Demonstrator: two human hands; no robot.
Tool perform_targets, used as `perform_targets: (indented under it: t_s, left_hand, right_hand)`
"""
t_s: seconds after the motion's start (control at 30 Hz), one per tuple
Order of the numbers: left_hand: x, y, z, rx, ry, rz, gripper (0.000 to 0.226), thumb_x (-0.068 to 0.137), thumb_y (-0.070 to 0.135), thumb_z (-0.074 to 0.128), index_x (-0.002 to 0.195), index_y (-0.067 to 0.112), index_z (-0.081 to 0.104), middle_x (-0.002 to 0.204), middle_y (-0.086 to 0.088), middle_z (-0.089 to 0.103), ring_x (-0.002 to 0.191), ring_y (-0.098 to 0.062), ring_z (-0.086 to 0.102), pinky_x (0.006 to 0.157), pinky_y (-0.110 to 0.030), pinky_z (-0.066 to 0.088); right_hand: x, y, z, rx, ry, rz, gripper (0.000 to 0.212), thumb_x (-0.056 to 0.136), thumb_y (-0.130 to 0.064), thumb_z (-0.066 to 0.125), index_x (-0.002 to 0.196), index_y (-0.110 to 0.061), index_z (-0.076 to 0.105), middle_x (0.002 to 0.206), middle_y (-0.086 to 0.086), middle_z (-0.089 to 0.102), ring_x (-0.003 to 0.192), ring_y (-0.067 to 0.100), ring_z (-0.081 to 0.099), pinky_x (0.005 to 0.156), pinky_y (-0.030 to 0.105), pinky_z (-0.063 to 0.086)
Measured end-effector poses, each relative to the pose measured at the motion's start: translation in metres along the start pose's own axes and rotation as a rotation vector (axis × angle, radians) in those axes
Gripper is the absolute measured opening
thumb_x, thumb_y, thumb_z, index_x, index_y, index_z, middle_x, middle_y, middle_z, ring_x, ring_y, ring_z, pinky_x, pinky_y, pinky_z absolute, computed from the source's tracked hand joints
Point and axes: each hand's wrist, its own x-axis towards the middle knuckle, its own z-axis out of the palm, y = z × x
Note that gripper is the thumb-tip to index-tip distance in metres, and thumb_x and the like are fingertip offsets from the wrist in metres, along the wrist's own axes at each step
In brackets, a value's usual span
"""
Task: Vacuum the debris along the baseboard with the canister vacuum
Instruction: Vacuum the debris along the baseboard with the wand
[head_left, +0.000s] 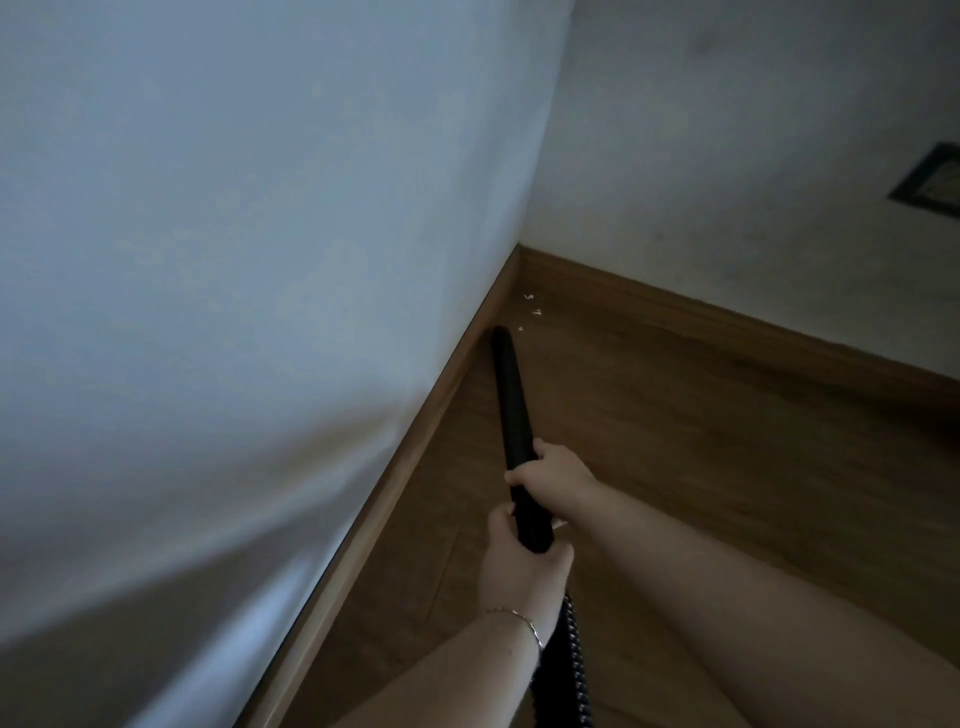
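Black and unmarked, with no brand or lettering I can read, the vacuum wand (511, 395) points into the corner, its tip near the white debris (531, 306) beside the wooden baseboard (415, 447). My right hand (553, 470) wraps the wand's middle; my left hand (519, 566), bracelet (524, 621) on the wrist, grips its rear end above the ribbed hose (569, 670). Wood floor (701, 441) spreads out under white walls (234, 234).

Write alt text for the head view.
Both hands grip a black vacuum tube, right hand ahead of left hand, its tip on the wood floor beside the baseboard. White crumbs lie just beyond the tip, in the corner.
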Motion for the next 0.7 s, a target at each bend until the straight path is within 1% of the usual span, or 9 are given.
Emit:
perform_targets:
  t_s: [0.07,0.13,0.23,0.33,0.4,0.5,0.57,0.63,0.7]
  left_hand:
    - [0.008,0.005,-0.002,-0.004,0.001,0.001,0.041,0.086,0.015,0.059,0.111,0.038,0.036,0.089,0.001,0.066,0.079,-0.023,0.068,0.062,-0.032,0.052]
    - [0.015,0.008,-0.003,-0.021,-0.005,0.006,0.041,0.085,0.016,0.060,0.110,0.038,0.036,0.089,0.001,0.067,0.082,-0.025,0.069,0.067,-0.035,0.054]
    - [0.024,0.012,-0.005,-0.069,-0.004,0.016,0.040,0.084,0.014,0.060,0.110,0.037,0.040,0.089,0.000,0.066,0.085,-0.028,0.068,0.074,-0.039,0.055]
    - [0.033,0.014,-0.005,-0.084,0.026,0.030,0.037,0.083,0.012,0.060,0.103,0.037,0.042,0.088,0.000,0.067,0.085,-0.029,0.068,0.078,-0.043,0.055]
    - [0.037,0.014,-0.004,-0.081,0.026,0.032,0.037,0.083,0.012,0.061,0.107,0.036,0.044,0.090,0.000,0.067,0.084,-0.027,0.068,0.078,-0.042,0.055]
    - [0.041,0.018,-0.001,-0.102,0.007,0.024,0.046,0.082,0.013,0.062,0.120,0.032,0.046,0.094,-0.001,0.068,0.086,-0.026,0.068,0.081,-0.045,0.056]
    - [0.043,0.022,0.001,-0.124,-0.031,0.024,0.050,0.083,0.011,0.061,0.126,0.031,0.043,0.095,0.005,0.068,0.086,-0.022,0.067,0.077,-0.039,0.056]
    - [0.043,0.026,0.005,-0.128,-0.080,0.037,0.051,0.084,0.008,0.060,0.126,0.031,0.041,0.093,0.014,0.063,0.082,-0.012,0.062,0.066,-0.026,0.049]
    - [0.041,0.029,0.010,-0.112,-0.116,0.044,0.052,0.084,0.007,0.058,0.126,0.033,0.040,0.091,0.012,0.059,0.078,-0.009,0.058,0.061,-0.022,0.044]
  right_hand:
    - [0.006,-0.006,-0.002,0.037,0.008,0.008,0.062,0.086,-0.018,0.060,0.142,-0.021,0.033,0.117,0.012,0.058,0.097,0.031,0.065,0.080,0.046,0.057]
    - [0.010,-0.011,-0.004,0.059,0.009,0.016,0.058,0.087,-0.017,0.060,0.140,-0.020,0.036,0.117,0.014,0.058,0.096,0.033,0.065,0.078,0.047,0.058]
    - [0.017,-0.017,-0.007,0.087,0.005,0.015,0.061,0.089,-0.014,0.059,0.144,-0.019,0.032,0.118,0.015,0.057,0.097,0.035,0.065,0.081,0.049,0.057]
    - [0.023,-0.019,-0.009,0.093,0.014,0.013,0.066,0.089,-0.014,0.059,0.147,-0.019,0.027,0.122,0.015,0.055,0.100,0.035,0.064,0.082,0.049,0.056]
    - [0.027,-0.018,-0.009,0.089,0.014,0.011,0.068,0.089,-0.015,0.059,0.148,-0.020,0.026,0.123,0.014,0.054,0.101,0.035,0.064,0.082,0.049,0.056]
    - [0.033,-0.018,-0.012,0.074,0.019,0.006,0.072,0.089,-0.018,0.061,0.149,-0.023,0.022,0.125,0.013,0.054,0.102,0.033,0.063,0.081,0.048,0.057]
    - [0.035,-0.019,-0.018,0.052,0.023,-0.006,0.070,0.089,-0.018,0.062,0.149,-0.022,0.024,0.126,0.013,0.054,0.101,0.031,0.063,0.076,0.043,0.057]
    - [0.037,-0.018,-0.024,0.032,0.042,-0.010,0.066,0.089,-0.018,0.063,0.146,-0.020,0.031,0.124,0.013,0.056,0.097,0.028,0.061,0.066,0.036,0.055]
    - [0.041,-0.015,-0.031,0.017,0.079,-0.004,0.068,0.088,-0.019,0.064,0.147,-0.020,0.030,0.126,0.012,0.056,0.099,0.028,0.060,0.064,0.034,0.052]
